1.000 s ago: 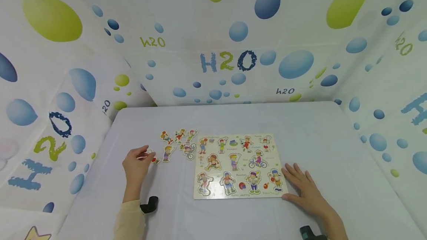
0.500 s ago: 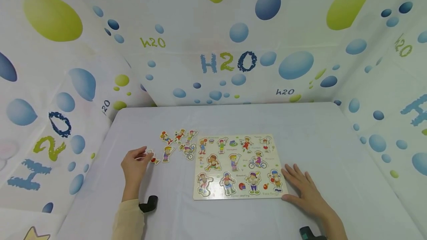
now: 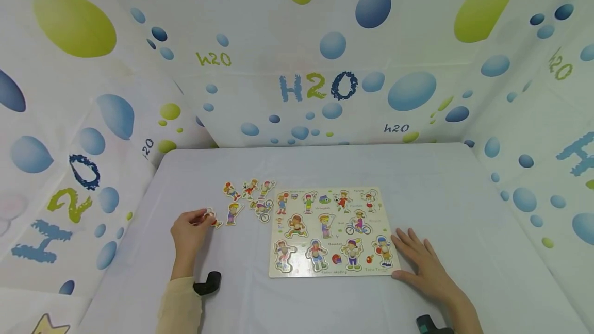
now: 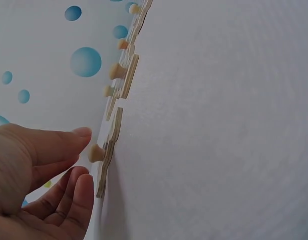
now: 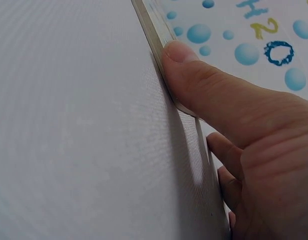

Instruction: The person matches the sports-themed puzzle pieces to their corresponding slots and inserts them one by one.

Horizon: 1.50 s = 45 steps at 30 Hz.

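At the left, my left hand (image 3: 190,231) reaches over a small wooden puzzle piece (image 3: 215,220) showing a figure in red. In the left wrist view, thumb and fingertips part around the round wooden knob (image 4: 96,153) of that piece (image 4: 109,155), a small gap between them and the knob. The piece lies flat on the table. My right hand (image 3: 427,267) lies with spread fingers at the right edge of the puzzle board (image 3: 301,269). Its thumb (image 5: 181,65) rests on the board's near right corner, and the other fingers lie along the edge.
Several knobbed pieces lie between my left hand and the board, among them a golfer (image 3: 233,214), a cyclist (image 3: 262,210) and a soccer player (image 3: 250,188). The board shows printed sports figures. A white cloth (image 3: 232,293) covers the table, with patterned sheets (image 3: 260,40) around it.
My left hand drew back slightly from the red figure piece, then moved a little toward it again. The right hand and the board stay where they were.
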{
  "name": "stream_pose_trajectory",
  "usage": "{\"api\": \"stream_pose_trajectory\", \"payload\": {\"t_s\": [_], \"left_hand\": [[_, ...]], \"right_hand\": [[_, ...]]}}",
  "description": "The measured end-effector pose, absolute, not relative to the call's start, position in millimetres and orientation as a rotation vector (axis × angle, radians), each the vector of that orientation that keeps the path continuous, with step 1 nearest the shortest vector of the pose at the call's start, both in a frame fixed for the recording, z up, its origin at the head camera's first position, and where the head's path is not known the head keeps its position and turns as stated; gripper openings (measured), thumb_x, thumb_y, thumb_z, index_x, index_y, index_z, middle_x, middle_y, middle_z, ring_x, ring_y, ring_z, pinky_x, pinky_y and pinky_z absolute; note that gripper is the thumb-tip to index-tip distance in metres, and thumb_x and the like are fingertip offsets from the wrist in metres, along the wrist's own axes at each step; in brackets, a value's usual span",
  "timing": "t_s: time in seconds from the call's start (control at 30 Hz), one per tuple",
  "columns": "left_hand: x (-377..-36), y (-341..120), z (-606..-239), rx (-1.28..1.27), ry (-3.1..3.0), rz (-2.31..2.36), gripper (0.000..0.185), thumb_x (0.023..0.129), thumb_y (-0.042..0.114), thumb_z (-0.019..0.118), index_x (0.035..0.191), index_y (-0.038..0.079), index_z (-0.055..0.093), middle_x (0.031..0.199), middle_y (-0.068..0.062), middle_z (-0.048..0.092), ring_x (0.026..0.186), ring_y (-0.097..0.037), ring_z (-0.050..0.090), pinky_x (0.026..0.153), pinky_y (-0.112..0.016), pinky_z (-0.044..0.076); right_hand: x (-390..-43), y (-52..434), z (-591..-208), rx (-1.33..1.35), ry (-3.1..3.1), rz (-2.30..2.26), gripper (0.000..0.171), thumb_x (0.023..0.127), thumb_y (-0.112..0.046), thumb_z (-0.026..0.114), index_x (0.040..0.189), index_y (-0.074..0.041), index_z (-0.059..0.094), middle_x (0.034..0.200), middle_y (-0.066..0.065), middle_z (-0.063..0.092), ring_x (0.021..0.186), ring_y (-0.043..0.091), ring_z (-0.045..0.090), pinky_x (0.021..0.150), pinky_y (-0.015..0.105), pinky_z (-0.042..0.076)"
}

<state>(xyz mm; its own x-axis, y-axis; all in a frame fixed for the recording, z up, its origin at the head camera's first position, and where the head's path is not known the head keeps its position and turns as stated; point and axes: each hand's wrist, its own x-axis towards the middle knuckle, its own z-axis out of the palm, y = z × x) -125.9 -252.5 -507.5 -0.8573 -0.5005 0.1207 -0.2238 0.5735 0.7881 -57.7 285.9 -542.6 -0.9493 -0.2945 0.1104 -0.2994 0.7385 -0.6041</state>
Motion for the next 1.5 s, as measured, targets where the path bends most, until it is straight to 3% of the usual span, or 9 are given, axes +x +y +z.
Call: {"api": "stream_pose_trajectory", "payload": {"t_s": [0.37,0.63,0.83,1.33,1.5], "left_hand": [[-124,-255,-520,0.591,-2.498,-1.152,0.020,0.079,0.005,0.077,0.097,-0.004,0.074,0.089,-0.019,0.069,0.065,0.008,0.047,0.059,-0.007,0.036],[-127,-252,-522,0.560,-2.525,-1.073,0.016,0.080,0.003,0.076,0.093,-0.005,0.075,0.092,-0.021,0.066,0.074,-0.016,0.058,0.060,-0.012,0.037],[-127,-248,-518,0.504,-2.544,-1.020,0.014,0.082,0.001,0.074,0.093,-0.008,0.074,0.094,-0.026,0.066,0.082,-0.033,0.062,0.065,-0.023,0.042],[-126,-248,-517,0.453,-2.545,-0.967,0.014,0.082,0.000,0.073,0.091,-0.010,0.074,0.091,-0.028,0.067,0.081,-0.036,0.063,0.068,-0.036,0.043],[-126,-248,-515,0.450,-2.556,-0.968,0.014,0.083,0.001,0.072,0.091,-0.010,0.074,0.091,-0.028,0.067,0.082,-0.037,0.063,0.069,-0.038,0.043]], "right_hand": [[-58,286,-544,0.500,-2.932,1.032,0.079,0.079,-0.042,0.076,0.146,-0.015,0.046,0.155,0.018,0.036,0.150,0.036,0.015,0.120,0.054,-0.005],[-58,286,-542,0.490,-2.930,1.027,0.079,0.078,-0.042,0.077,0.146,-0.015,0.047,0.154,0.019,0.037,0.149,0.039,0.016,0.119,0.057,-0.003],[-58,287,-541,0.493,-2.922,1.025,0.080,0.078,-0.041,0.077,0.146,-0.014,0.047,0.154,0.019,0.037,0.149,0.038,0.016,0.119,0.056,-0.005],[-56,286,-541,0.528,-2.895,1.016,0.078,0.079,-0.039,0.077,0.146,-0.014,0.046,0.154,0.020,0.037,0.153,0.022,0.008,0.121,0.044,-0.008],[-56,286,-542,0.522,-2.902,1.023,0.078,0.079,-0.040,0.077,0.146,-0.015,0.046,0.154,0.019,0.037,0.152,0.027,0.010,0.121,0.046,-0.008]]}}
